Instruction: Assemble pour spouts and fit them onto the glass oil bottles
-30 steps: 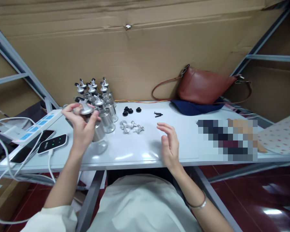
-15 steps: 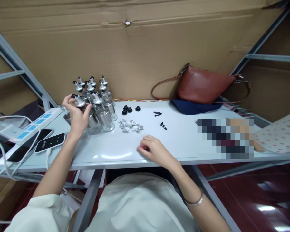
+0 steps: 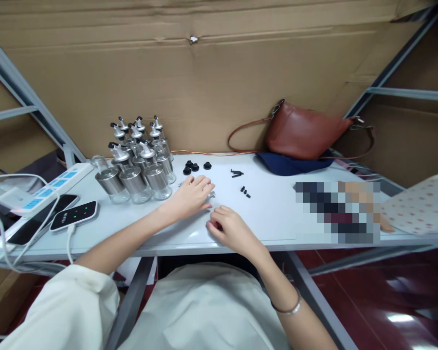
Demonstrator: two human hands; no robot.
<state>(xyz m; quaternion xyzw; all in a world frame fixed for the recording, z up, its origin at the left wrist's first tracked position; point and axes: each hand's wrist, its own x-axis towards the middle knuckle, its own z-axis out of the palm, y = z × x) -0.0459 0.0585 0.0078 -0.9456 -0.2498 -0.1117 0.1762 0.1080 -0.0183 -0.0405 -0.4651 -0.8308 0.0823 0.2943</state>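
My left hand (image 3: 193, 197) reaches over the small silver metal parts (image 3: 212, 194) on the table, palm down with its fingers apart. It covers most of these parts, and no held thing shows in it. Just to its right, my right hand (image 3: 230, 229) rests near the table's front edge with curled fingers; what they hold, if anything, is hidden. Several glass oil bottles (image 3: 156, 180) with steel sleeves stand grouped on the left, most topped with silver pour spouts. The leftmost front bottle (image 3: 110, 181) has no spout.
Black stoppers (image 3: 194, 167), thin black pieces (image 3: 236, 173) and small black caps (image 3: 245, 192) lie mid-table. A brown handbag (image 3: 302, 129) sits on dark blue cloth (image 3: 292, 164) at back right. On the left are a power strip (image 3: 54, 187), a phone (image 3: 44, 218) and a white-edged device (image 3: 75, 216).
My left hand has let go of the front bottle's spout, now seated on its bottle, and moved right to the silver parts. My right hand has stayed nearly still.
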